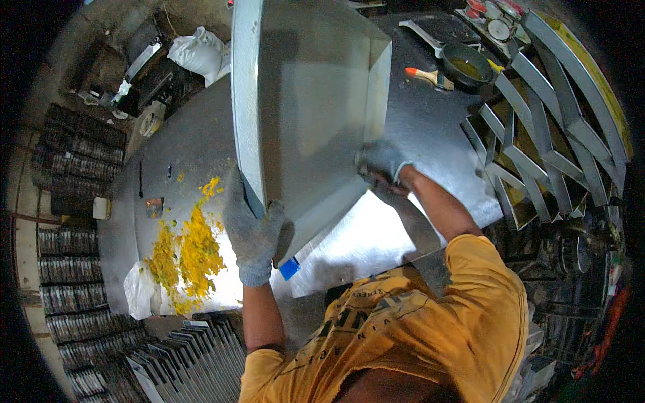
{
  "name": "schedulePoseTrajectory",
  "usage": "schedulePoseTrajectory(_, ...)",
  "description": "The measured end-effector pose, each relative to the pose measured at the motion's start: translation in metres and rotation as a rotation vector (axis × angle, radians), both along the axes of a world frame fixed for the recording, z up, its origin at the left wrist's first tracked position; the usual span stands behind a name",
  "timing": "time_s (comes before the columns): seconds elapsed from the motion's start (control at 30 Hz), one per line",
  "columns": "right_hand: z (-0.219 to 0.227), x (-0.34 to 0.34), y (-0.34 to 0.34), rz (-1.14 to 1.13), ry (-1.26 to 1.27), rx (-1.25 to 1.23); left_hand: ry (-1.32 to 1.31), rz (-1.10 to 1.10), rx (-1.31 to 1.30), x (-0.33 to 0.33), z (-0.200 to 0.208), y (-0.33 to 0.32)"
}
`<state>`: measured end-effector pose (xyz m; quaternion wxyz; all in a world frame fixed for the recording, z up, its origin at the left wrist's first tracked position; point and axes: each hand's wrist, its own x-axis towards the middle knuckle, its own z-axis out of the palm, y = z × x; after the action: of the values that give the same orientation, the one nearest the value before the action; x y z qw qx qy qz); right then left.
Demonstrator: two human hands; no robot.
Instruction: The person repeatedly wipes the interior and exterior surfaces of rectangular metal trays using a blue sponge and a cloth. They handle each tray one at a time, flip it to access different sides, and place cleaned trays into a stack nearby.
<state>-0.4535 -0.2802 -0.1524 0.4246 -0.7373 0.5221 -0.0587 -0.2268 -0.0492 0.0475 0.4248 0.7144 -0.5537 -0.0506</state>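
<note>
A large shallow metal tray [312, 101] with raised sides stands tilted up over the table, its inside facing right. My left hand [255, 232], in a grey knit glove, is closed on the tray's near left corner. My right hand [383, 163], also gloved, is closed at the tray's lower right edge, with its fingers lying over the inner side. Part of that grip is in shadow. Below my left hand a small blue piece [289, 269] lies by the table's near edge. Left of that hand, crumbly yellow material [191, 255] is spread on the metal table [457, 181].
On the right stand stacked metal trays [547, 127] with yellowish insides. A dark pan [467, 64] of oily liquid and a brush [430, 77] are at the far right. A white plastic bag [139, 290] lies at the left. Metal sheets [191, 363] stand below the near edge.
</note>
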Motion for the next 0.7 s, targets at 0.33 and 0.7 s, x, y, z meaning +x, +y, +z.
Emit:
schedulePoseTrajectory(0.33, -0.013, 0.013, -0.102, -0.394, 0.145, -0.706, 0.154, 0.024, 0.006, 0.004, -0.032, 0.006)
schedulePoseTrajectory(0.7, -0.078, -0.023, -0.012, -0.491, -1.377, 0.38, 0.434, 0.213, 0.045, 0.027, -0.066, 0.04)
